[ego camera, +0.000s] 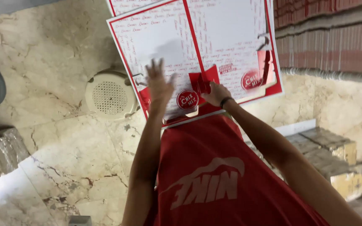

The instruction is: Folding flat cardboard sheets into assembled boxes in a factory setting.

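While we press flat cardboard box sheets (pixel 197 46) on the marble tabletop (pixel 55 54) | left hand (pixel 159 86) splayed, steadying | right hand (pixel 216 94) pinching a red flap (pixel 201 81) to fold.

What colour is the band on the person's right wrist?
Black wristband, on the right hand; seen in the head view.

A sleeveless red shirt (pixel 214 180) (pale logo on the chest), and seemingly a dark wristband (pixel 225 100).
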